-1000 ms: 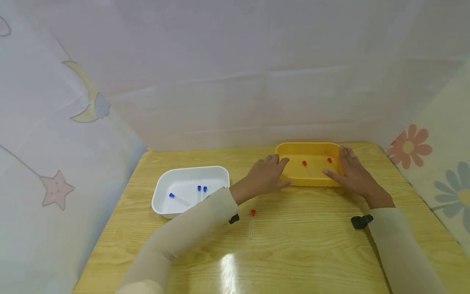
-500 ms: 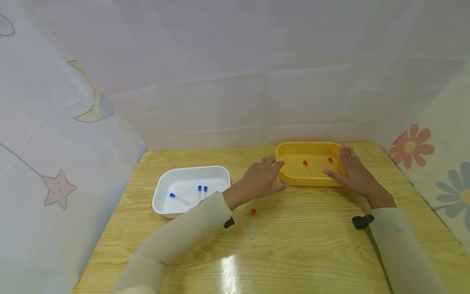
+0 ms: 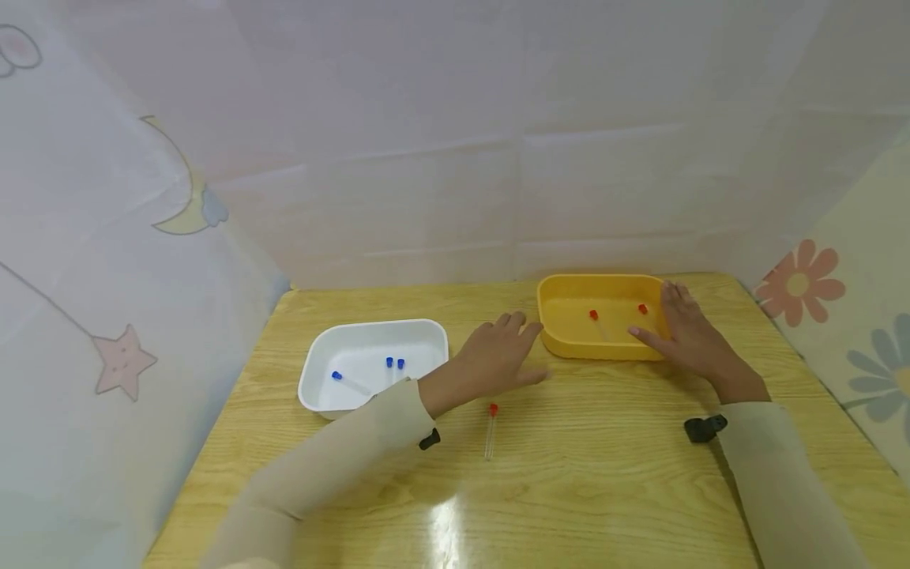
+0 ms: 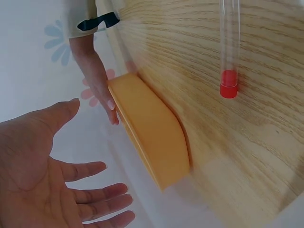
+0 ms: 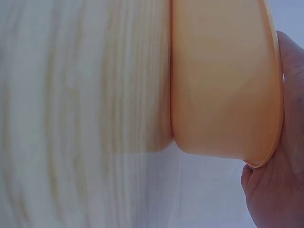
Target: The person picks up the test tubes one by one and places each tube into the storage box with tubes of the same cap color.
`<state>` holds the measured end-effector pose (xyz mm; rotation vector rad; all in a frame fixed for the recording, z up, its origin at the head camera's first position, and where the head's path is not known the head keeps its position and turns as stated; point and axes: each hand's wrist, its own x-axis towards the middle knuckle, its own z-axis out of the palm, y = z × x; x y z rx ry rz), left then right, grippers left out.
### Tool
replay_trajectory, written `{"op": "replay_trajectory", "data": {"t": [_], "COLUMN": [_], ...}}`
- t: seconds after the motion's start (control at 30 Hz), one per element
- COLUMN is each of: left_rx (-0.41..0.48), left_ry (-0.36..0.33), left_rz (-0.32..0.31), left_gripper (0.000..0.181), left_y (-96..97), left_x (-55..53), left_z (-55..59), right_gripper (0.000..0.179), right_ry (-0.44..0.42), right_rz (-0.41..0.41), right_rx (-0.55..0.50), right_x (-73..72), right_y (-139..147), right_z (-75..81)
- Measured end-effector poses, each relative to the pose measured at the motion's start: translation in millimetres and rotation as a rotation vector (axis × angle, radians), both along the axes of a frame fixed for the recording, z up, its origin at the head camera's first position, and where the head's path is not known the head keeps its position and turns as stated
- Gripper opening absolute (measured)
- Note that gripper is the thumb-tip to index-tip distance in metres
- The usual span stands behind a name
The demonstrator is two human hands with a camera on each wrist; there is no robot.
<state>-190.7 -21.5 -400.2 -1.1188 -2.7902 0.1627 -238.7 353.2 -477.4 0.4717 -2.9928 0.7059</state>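
My right hand (image 3: 693, 336) rests on the right end of the yellow tray (image 3: 600, 349), fingers straight along its rim; the right wrist view shows the palm against the rim of the tray (image 5: 223, 85). Two red-capped tubes, one with its red cap (image 3: 593, 314) near the middle, lie inside. My left hand (image 3: 490, 356) hovers off the tray's left end, fingers spread and holding nothing; the left wrist view shows the open palm (image 4: 52, 175) apart from the tray. On the table below it lies a clear test tube (image 3: 490, 438) with a red cap (image 4: 229, 85).
A white tray (image 3: 320, 399) holding several blue-capped tubes, one with its blue cap (image 3: 337, 375) at the left, stands on the left of the wooden table (image 3: 569, 490). A printed cloth wall (image 3: 426, 205) rises behind the table and along both sides.
My left hand has drawn away from the yellow tray's left end, moving left and slightly down. The right hand stays at the tray's right end.
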Motion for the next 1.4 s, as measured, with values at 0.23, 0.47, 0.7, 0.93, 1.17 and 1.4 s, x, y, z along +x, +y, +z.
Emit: {"op": "replay_trajectory", "data": {"t": [0.23, 0.47, 0.7, 0.93, 1.17, 1.4], "left_rx": [-0.049, -0.088, -0.077, -0.071, -0.084, -0.129], "left_ry": [0.006, 0.007, -0.041, -0.011, -0.006, -0.009], "left_rz": [0.003, -0.017, -0.04, -0.07, -0.06, -0.039], "left_gripper": [0.082, 0.083, 0.086, 0.086, 0.088, 0.092], "left_y": [-6.2, -15.0, -20.9, -29.3, -37.4, -42.9], "left_x": [4.6, 14.4, 26.1, 35.7, 42.3, 46.3], "left_z": [-2.7, -4.4, -3.0, -6.3, -7.2, -11.4], "right_gripper": [0.104, 0.104, 0.103, 0.101, 0.098, 0.097], "right_ry": [-0.02, -0.037, -0.016, -0.017, -0.001, 0.013], "right_rz": [0.0, 0.001, 0.006, 0.014, 0.02, 0.019], "right_rx": [-0.009, -0.022, 0.0, 0.003, 0.05, 0.082], "right_x": [-0.7, 1.2, -1.4, -1.7, -0.8, -1.4], "right_y": [-0.9, -3.0, -2.5, -1.5, -1.8, -2.3], "right_z": [1.0, 0.9, -0.3, -1.1, -0.9, -1.1]}}
